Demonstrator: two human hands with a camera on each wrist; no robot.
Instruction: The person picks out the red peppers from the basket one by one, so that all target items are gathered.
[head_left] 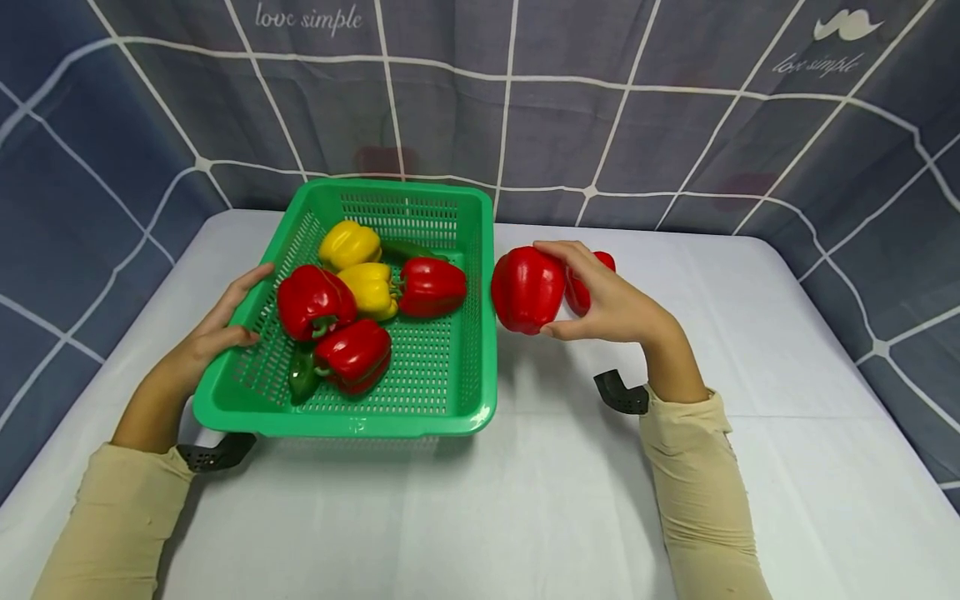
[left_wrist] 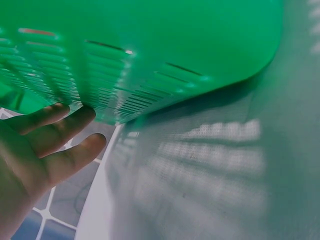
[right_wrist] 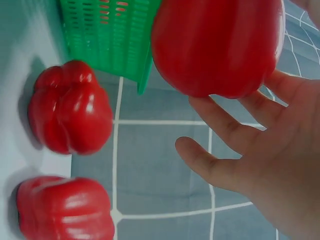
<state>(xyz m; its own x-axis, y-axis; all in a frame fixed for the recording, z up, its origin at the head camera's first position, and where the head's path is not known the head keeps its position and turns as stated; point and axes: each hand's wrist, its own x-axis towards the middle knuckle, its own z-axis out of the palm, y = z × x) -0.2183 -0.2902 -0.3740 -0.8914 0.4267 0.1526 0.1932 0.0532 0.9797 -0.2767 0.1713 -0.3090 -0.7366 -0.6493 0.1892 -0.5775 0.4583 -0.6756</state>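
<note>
My left hand grips the left rim of a green plastic basket, thumb over the rim. In the left wrist view, other fingers lie along the slotted outer wall. My right hand holds a red bell pepper just right of the basket's right rim, thumb below and fingers over it. In the right wrist view that pepper is raised above the table, while two more red bell peppers, one nearer the basket and one farther off, rest on the cloth.
Inside the basket lie yellow bell peppers, several red bell peppers, a small green pepper and a long green vegetable, partly hidden. A white cloth covers the table. Behind it hangs a grey checked curtain.
</note>
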